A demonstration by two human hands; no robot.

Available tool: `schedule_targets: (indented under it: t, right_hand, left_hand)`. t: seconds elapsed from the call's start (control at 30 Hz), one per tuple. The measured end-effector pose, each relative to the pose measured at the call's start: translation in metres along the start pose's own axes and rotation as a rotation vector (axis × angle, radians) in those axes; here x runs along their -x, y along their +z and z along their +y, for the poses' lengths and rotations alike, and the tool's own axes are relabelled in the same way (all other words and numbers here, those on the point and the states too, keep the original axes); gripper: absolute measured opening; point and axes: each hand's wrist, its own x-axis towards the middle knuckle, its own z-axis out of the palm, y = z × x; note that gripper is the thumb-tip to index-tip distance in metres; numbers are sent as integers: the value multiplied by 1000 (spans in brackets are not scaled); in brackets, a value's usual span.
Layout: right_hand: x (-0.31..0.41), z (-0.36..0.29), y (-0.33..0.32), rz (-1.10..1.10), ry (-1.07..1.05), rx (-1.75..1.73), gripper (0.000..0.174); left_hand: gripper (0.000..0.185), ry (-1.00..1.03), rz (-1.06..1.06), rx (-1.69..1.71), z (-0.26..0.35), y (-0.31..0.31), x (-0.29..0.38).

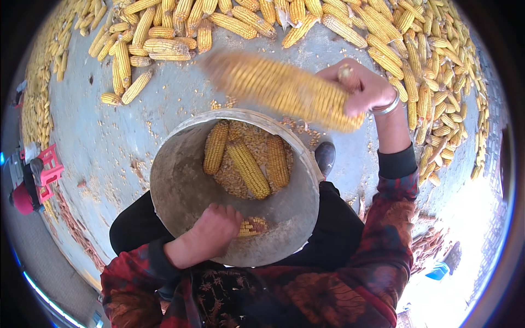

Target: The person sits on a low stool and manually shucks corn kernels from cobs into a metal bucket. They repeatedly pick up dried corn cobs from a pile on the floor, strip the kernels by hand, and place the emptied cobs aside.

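My right hand [365,88] holds the end of a yellow ear of corn [283,90], blurred by motion, above the far rim of a bucket. Another corn end or cob shows between its fingers; what it belongs to I cannot tell. My left hand [215,229], inside the near part of the bucket, is closed on a partly shelled corn ear [253,226], mostly hidden by the fingers. The worn whitish bucket [180,172] stands between my legs. In it, several ears, among them a long yellow one [248,168], lie on loose kernels [229,180].
Heaped corn ears [381,53] curve around the far and right sides of the grey floor [94,135]. Scattered kernels [303,131] lie beyond the bucket. At the left stand a pink plastic stool [51,166] and part of a person. Bare cobs [428,246] lie at lower right.
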Motion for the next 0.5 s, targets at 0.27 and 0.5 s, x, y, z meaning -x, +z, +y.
schedule_targets:
  t: [0.27,0.5]
  right_hand:
    - [-31,-13,38,-67,79,240,36]
    - [-131,149,-8,497,225,1077,31]
  left_hand:
    - [22,-26,23,48,0,3,-1]
    - [19,-43,-19,83,0,3,-2]
